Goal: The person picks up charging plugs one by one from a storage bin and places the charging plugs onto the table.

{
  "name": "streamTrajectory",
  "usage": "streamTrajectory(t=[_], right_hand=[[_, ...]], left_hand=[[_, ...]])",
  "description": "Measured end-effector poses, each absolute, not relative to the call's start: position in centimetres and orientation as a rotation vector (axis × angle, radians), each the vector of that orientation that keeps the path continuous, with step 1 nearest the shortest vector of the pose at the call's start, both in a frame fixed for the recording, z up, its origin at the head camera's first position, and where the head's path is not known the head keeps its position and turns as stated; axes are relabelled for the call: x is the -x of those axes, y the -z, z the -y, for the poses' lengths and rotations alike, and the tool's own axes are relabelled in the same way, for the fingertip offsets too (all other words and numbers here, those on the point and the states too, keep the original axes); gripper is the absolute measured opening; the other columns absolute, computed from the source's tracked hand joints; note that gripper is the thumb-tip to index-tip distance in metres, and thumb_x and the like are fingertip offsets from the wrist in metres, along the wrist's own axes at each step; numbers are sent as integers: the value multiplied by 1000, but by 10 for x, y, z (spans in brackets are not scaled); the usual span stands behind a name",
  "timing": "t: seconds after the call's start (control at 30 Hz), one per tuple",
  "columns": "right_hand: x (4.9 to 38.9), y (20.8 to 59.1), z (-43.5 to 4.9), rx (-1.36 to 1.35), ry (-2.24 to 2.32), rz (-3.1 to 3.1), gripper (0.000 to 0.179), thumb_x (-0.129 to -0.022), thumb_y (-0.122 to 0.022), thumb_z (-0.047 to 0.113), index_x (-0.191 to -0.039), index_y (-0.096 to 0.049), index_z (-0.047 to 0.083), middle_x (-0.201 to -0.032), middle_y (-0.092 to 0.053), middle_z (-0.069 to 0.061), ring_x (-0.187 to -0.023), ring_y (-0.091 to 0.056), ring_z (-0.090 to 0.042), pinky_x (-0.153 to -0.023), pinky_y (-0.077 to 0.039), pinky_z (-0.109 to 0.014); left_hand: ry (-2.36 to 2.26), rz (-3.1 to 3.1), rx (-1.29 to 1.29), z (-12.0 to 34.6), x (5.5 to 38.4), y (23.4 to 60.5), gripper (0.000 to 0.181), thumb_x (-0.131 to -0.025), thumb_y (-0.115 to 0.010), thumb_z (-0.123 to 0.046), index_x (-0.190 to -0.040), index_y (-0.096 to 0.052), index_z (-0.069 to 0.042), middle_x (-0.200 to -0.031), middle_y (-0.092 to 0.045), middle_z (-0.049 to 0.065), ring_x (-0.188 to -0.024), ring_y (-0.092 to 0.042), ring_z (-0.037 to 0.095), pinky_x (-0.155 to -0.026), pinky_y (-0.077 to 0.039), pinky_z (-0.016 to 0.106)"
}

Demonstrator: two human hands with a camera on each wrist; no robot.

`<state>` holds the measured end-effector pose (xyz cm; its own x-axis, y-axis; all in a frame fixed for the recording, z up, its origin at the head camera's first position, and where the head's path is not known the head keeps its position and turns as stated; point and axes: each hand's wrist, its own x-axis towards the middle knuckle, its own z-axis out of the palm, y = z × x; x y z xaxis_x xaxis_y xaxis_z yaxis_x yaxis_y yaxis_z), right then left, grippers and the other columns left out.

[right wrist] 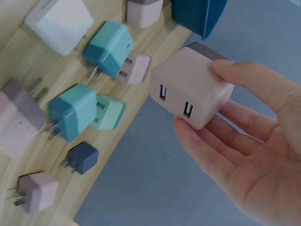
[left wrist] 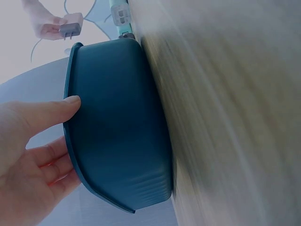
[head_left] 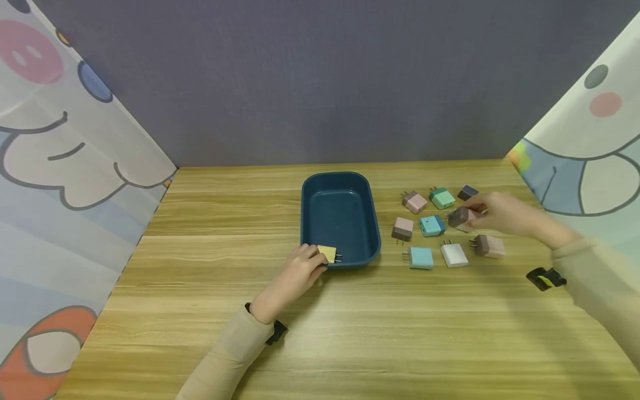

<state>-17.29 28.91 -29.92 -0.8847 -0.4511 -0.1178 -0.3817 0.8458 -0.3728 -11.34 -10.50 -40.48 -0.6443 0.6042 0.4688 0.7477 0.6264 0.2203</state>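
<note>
My left hand (head_left: 295, 272) grips the near-left rim of a dark blue plastic basin (head_left: 374, 222). In the left wrist view the thumb lies outside the basin wall (left wrist: 117, 117), and the other fingers pass behind the rim. A yellow charger plug (head_left: 327, 253) with metal prongs lies inside the basin by those fingers. On the right, my right hand (head_left: 505, 214) pinches a pink-and-brown USB charger (right wrist: 190, 84) between thumb and fingers, raised above the table. Its two USB slots show in the right wrist view.
Several chargers lie right of the basin, including a white one (head_left: 454, 254), a light blue one (head_left: 421, 258), a green one (head_left: 442, 198), a navy one (head_left: 468, 193) and a pink-and-brown one (head_left: 489, 246). A grey panel (head_left: 320, 83) stands behind the wooden table (head_left: 390, 333).
</note>
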Motion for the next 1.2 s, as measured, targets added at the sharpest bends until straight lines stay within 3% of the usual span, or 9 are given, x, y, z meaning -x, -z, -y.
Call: streamTrajectory(t=[0.23,0.47,0.57,0.8,0.97,1.07,1.2], right_hand=[[171,305,-312,665,484,-2905,20,-77,-63,2,-95,-63,-6,-81,-64,-9,-72,-60,-21,-58,-46,-27],[173,313,-333,602,492,-2909,27,-76,-65,3,-99,-60,-11,-86,-65,-18,-77,-61,-29,-61,-47,-28],[174,317,-343,535,480,-2892,29,-77,-65,6,-99,-59,-12,-86,-64,-20,-76,-61,-27,-61,-47,-28],[170,325,-364,421,496,-2836,28,-80,-62,10,-99,-60,-11,-85,-65,-16,-61,-49,-4,-56,-41,-25],[169,329,-374,393,480,-2834,30,-79,-64,11,-97,-60,-12,-84,-65,-19,-63,-49,-3,-56,-41,-25],[170,331,-380,362,457,-2818,34,-81,-62,13,-101,-58,-14,-85,-64,-20,-64,-49,-6,-56,-41,-26],[170,333,-388,327,472,-2799,38,-81,-62,13,-104,-54,-17,-89,-61,-27,-75,-59,-29,-63,-47,-39]], left_hand=[[563,2502,1093,105,115,405,9,-74,-71,-7,-77,-62,-9,-71,-48,0,-64,-40,13,-59,-34,23],[550,2504,1096,105,115,405,9,-74,-70,-8,-78,-63,-9,-71,-48,-1,-64,-41,13,-59,-34,23],[549,2503,1100,105,115,404,9,-74,-71,-8,-78,-62,-9,-71,-48,-1,-64,-41,13,-59,-34,23],[550,2514,1098,105,114,404,8,-75,-70,-8,-78,-63,-9,-71,-49,-1,-64,-41,13,-59,-34,23],[548,2524,1094,106,113,403,8,-75,-70,-9,-78,-63,-9,-72,-49,0,-64,-42,13,-59,-35,23],[545,2524,1092,106,112,403,8,-75,-70,-9,-78,-63,-9,-71,-49,0,-64,-42,13,-59,-35,23],[551,2522,1086,106,112,403,8,-75,-70,-9,-78,-63,-9,-71,-49,-1,-64,-42,13,-59,-35,23]])
